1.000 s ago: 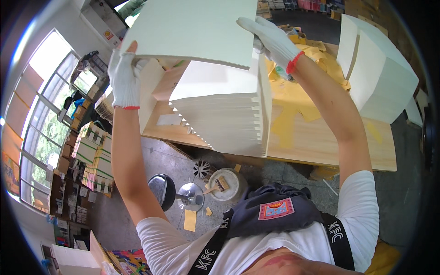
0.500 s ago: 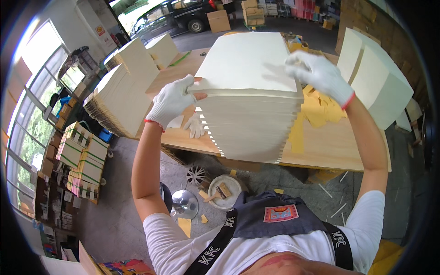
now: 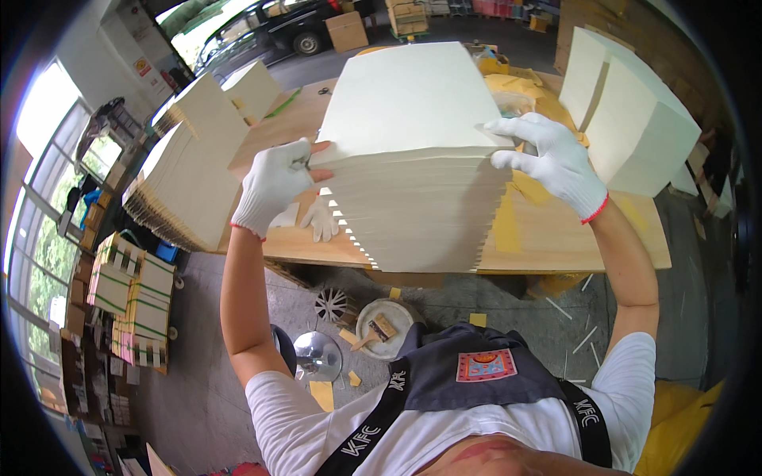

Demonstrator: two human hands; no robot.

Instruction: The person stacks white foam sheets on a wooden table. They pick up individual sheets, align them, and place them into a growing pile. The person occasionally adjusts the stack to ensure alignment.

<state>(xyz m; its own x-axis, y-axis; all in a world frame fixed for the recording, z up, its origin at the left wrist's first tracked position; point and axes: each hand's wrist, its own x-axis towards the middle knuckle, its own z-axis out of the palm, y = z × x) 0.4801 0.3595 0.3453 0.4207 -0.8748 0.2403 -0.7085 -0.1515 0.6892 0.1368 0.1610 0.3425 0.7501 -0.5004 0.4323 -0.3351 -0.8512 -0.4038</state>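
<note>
A second ago I had one cream sheet lifted high over the table; half a second ago I was lowering it. Now it lies flat on top of the stack of sheets (image 3: 413, 159). My left hand (image 3: 274, 186) has slid to the stack's left edge, my right hand (image 3: 552, 159) to its right corner.

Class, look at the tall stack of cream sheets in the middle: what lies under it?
The stack rests on a wooden table. The tabletop directly beneath is covered.
</note>
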